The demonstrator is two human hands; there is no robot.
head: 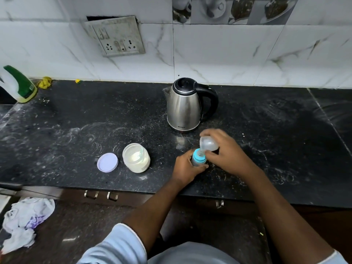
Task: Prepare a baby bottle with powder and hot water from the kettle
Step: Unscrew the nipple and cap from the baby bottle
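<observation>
A small baby bottle [198, 161] with a blue collar and teat stands on the black counter [76, 130]. My left hand [185, 167] grips its body from the left. My right hand [225, 149] holds a clear cap [208, 143] tilted just above the teat. The steel kettle [185, 105] with a black lid and handle stands behind the bottle, lid closed. To the left, an open jar of white powder [136, 158] sits with its lilac lid [107, 162] lying flat beside it.
A white and green bottle [18, 84] stands at the far left edge. A wall socket plate [116, 37] hangs on the tiles. Crumpled cloth [26, 221] lies on the floor at lower left. Cabinet handles [102, 195] sit under the counter edge.
</observation>
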